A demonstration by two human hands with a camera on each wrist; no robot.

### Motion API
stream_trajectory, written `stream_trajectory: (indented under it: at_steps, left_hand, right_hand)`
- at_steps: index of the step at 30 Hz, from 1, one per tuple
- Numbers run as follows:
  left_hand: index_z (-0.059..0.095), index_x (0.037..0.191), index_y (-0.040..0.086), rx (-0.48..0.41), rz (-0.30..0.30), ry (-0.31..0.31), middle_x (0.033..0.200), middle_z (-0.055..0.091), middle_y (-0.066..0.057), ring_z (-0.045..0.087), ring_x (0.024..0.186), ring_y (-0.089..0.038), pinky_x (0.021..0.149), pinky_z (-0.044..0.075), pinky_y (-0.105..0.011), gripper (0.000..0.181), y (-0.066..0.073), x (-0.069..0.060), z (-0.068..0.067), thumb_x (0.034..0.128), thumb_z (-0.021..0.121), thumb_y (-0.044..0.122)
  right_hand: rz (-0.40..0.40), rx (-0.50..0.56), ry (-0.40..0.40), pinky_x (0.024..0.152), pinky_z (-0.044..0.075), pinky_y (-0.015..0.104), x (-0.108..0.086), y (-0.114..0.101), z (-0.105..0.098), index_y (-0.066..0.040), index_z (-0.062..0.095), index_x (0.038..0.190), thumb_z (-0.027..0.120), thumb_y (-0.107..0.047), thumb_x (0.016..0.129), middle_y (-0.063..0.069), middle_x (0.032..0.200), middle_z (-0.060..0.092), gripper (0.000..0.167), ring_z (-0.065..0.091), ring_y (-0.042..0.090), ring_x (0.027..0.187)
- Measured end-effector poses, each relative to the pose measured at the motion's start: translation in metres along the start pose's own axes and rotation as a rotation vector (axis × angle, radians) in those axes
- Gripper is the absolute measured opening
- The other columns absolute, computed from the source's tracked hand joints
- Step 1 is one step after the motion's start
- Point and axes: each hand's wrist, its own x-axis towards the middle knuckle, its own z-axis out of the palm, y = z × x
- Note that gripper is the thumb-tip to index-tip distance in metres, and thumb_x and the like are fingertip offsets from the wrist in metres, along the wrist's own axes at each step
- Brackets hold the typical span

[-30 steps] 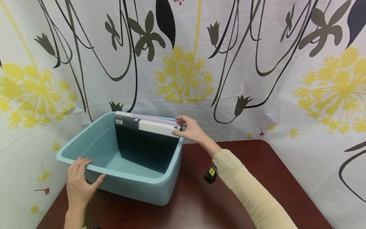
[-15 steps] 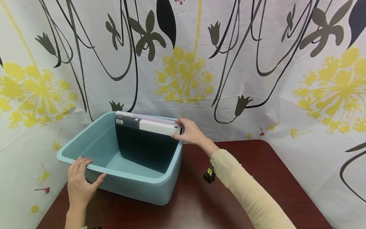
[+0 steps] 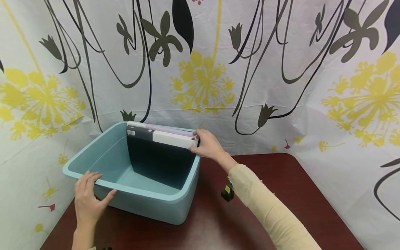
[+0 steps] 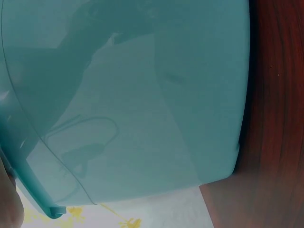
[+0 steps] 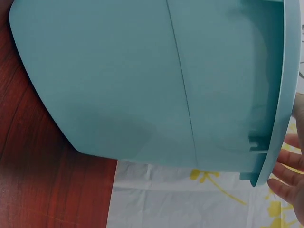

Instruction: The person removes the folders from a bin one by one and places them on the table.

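Note:
A light blue plastic tub (image 3: 137, 194) sits on the table. Inside it, a black file folder (image 3: 160, 161) with a dark and white spine stands spine up, leaning toward the back. Directly behind that lies the edge of a pale purple folder (image 3: 168, 129). My right hand (image 3: 207, 145) grips the right end of the two folders, thumb in front and fingers behind. With my left hand (image 3: 87, 199), I hold the tub's front rim, fingers bent over it and thumb on the outer side. The right wrist view shows the tub's side wall (image 5: 118, 85); the folders are hidden there.
The dark red wooden table (image 3: 268, 194) extends to the right of the tub. Close behind and on both sides hangs a white cloth (image 3: 200, 90) with yellow and grey flower prints. A small black device (image 3: 227, 192) is strapped at my right wrist.
My right hand's fingers and thumb have settled onto the folders' right end from a more spread, raised pose. The left hand, tub and folders look unmoved.

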Motion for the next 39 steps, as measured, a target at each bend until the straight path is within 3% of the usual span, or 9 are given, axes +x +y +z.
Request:
stream_trajectory:
  at_steps: [9, 25, 31, 35, 39]
  left_hand:
    - [0.055, 0.102, -0.009, 0.004, 0.008, 0.004, 0.108, 0.051, -0.027, 0.038, 0.113, -0.046, 0.107, 0.019, -0.045, 0.087, -0.001, 0.0, 0.001, 0.0715, 0.051, 0.072]
    - [0.055, 0.104, -0.01, 0.006, -0.014, -0.028, 0.111, 0.051, -0.027, 0.037, 0.116, -0.046, 0.107, 0.017, -0.046, 0.088, -0.002, -0.001, 0.0, 0.0706, 0.052, 0.072]
    - [0.054, 0.104, -0.01, 0.009, -0.006, -0.016, 0.111, 0.051, -0.027, 0.037, 0.115, -0.047, 0.107, 0.017, -0.046, 0.089, -0.002, -0.001, 0.002, 0.0711, 0.051, 0.073]
    - [0.054, 0.104, -0.01, 0.017, -0.007, -0.016, 0.111, 0.05, -0.027, 0.037, 0.115, -0.047, 0.107, 0.017, -0.047, 0.09, -0.001, -0.001, 0.002, 0.0713, 0.049, 0.074]
    - [0.054, 0.103, -0.01, 0.018, -0.002, -0.007, 0.11, 0.051, -0.027, 0.037, 0.114, -0.046, 0.107, 0.017, -0.046, 0.089, -0.001, 0.0, 0.001, 0.0717, 0.049, 0.074]
  right_hand:
    - [0.026, -0.076, 0.045, 0.069, 0.046, 0.033, 0.004, -0.004, 0.004, -0.005, 0.059, 0.107, 0.073, -0.022, 0.074, 0.006, 0.091, 0.057, 0.04, 0.052, 0.018, 0.077]
    - [-0.005, -0.047, 0.024, 0.072, 0.047, 0.033, 0.01, -0.012, 0.008, -0.003, 0.059, 0.105, 0.075, -0.02, 0.072, 0.008, 0.093, 0.061, 0.04, 0.055, 0.02, 0.084]
    - [-0.078, -0.009, -0.095, 0.076, 0.048, 0.033, 0.016, -0.021, 0.008, -0.002, 0.058, 0.108, 0.074, -0.017, 0.073, 0.009, 0.1, 0.062, 0.042, 0.056, 0.019, 0.088]
    - [-0.084, 0.018, -0.195, 0.082, 0.047, 0.034, 0.019, -0.03, 0.011, -0.003, 0.054, 0.117, 0.074, -0.016, 0.074, 0.011, 0.116, 0.057, 0.049, 0.055, 0.02, 0.099]
    - [-0.088, -0.005, -0.236, 0.085, 0.046, 0.033, 0.022, -0.036, 0.015, -0.007, 0.052, 0.121, 0.073, -0.015, 0.075, 0.01, 0.123, 0.053, 0.051, 0.053, 0.02, 0.104]
